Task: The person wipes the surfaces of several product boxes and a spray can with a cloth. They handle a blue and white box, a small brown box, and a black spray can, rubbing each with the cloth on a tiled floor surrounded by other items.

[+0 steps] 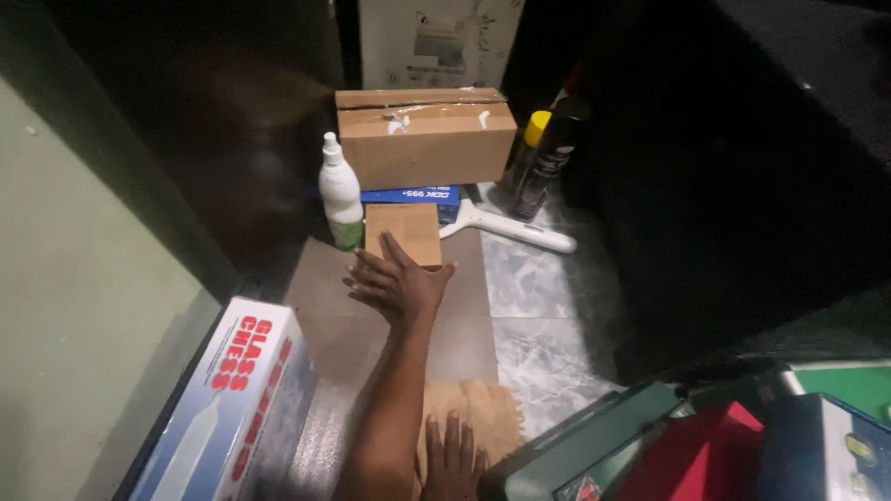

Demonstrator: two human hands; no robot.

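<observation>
Dim, warm light falls on the middle; the far corners sink into black shadow, perhaps blurred, with edges bending slightly.

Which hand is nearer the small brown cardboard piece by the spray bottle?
Left. The left hand touches the small brown cardboard piece; the right hand rests flat, well short of it at the bottom edge.

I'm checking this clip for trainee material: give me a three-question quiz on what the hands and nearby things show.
1. True or false: the left hand touches the small brown box.
2. What stands just left of that box? A) white spray bottle B) yellow-capped can C) white scraper
3. What does the right hand rest on?

Key:
1. True; its fingers lie on the box's near edge.
2. A
3. A crumpled brown paper on the floor, fingers spread flat.
</observation>
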